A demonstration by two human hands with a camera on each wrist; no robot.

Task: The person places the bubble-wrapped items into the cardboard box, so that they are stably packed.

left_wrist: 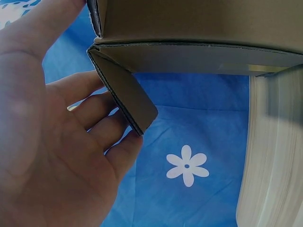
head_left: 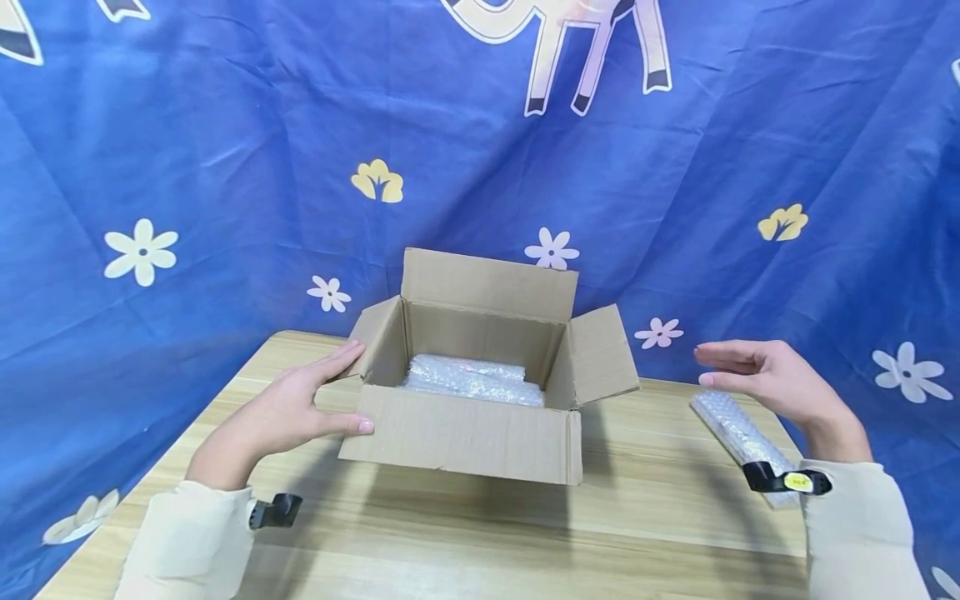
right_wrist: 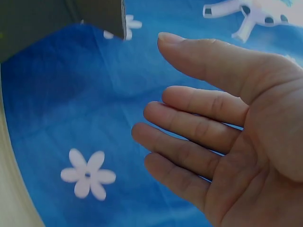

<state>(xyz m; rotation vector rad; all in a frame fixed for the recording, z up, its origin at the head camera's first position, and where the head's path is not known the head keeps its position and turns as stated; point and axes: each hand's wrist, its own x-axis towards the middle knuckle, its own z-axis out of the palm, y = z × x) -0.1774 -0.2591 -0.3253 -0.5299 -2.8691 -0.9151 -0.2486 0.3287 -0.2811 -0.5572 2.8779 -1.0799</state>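
A cardboard box (head_left: pixel 480 329) with its flaps spread out stands at the middle of the table. Bubble-wrapped packs (head_left: pixel 472 383) lie inside it; their contents cannot be made out. At the box's left front corner, my left hand (head_left: pixel 292 408) is spread wide. Its thumb lies on the front flap (head_left: pixel 465 433), and its fingers touch the outside of the left flap (left_wrist: pixel 125 94), which hides some fingertips. My right hand (head_left: pixel 772 379) is in the air to the right, fingers extended, holding nothing. Below it lies another bubble-wrapped pack (head_left: pixel 738 433).
The wooden table (head_left: pixel 637 533) ends at a blue cloth backdrop (head_left: pixel 225 167) printed with flowers and animal legs. The box's right flap (head_left: pixel 603 354) sticks out toward my right hand, and the back flap (head_left: pixel 487 283) stands up near the cloth.
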